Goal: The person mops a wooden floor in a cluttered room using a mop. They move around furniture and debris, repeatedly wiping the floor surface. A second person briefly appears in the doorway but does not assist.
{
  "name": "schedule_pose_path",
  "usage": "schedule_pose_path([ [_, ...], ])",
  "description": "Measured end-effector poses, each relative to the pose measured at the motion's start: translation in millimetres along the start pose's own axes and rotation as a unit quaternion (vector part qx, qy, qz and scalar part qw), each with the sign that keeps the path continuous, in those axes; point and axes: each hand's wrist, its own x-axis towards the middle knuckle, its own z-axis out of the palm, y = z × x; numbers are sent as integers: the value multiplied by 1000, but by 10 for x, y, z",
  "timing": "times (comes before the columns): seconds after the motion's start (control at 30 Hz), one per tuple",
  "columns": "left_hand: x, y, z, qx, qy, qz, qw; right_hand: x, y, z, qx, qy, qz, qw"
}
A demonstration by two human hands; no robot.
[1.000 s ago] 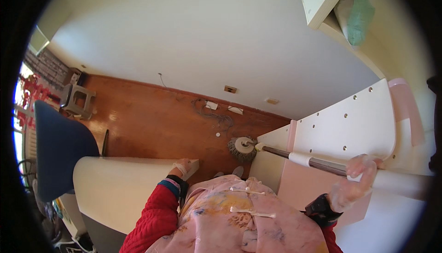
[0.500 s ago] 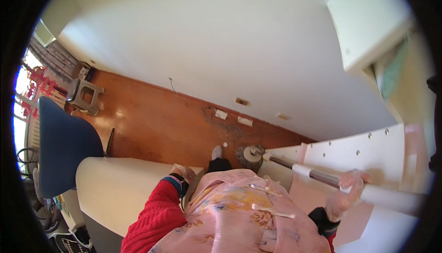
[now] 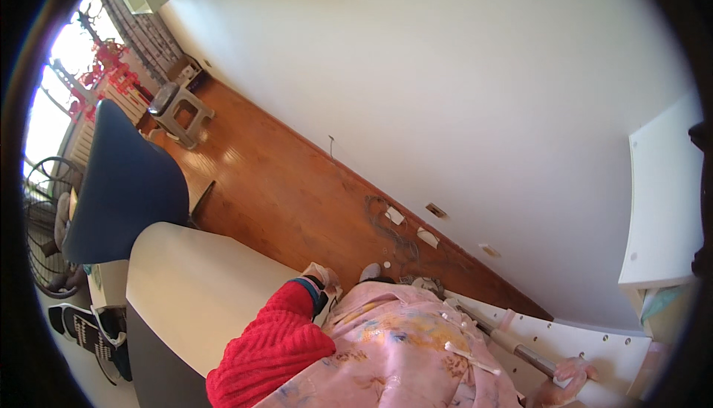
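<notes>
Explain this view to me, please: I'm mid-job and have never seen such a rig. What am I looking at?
There is no robot here, just a person. The picture comes from the left of two fisheye cameras on their head, looking down, so straight edges bend. The left hand is at the end of a cream tabletop. The right hand grips a pole; the grey mop head is partly hidden by the pink smock. On the wooden floor lie a grey cable and two white pieces. A blue chair stands to the left.
</notes>
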Motion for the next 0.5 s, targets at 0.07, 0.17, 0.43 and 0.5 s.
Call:
schedule_pose_path([
  [0.07, -68, 151, -65, 101, 88, 66, 989, -24, 64, -60, 144, 23, 103, 984],
  [0.17, -80, 334, -128, -354, 54, -18, 934, -26, 84, -183, 248, 64, 206, 944],
  [0.43, 83, 382, -402, -332, 121, 31, 935, 28, -85, -72, 203, 89, 184, 958],
  [0.5, 175, 274, -581, -352, 117, 15, 928, 31, -136, 9, 198, 112, 199, 953],
])
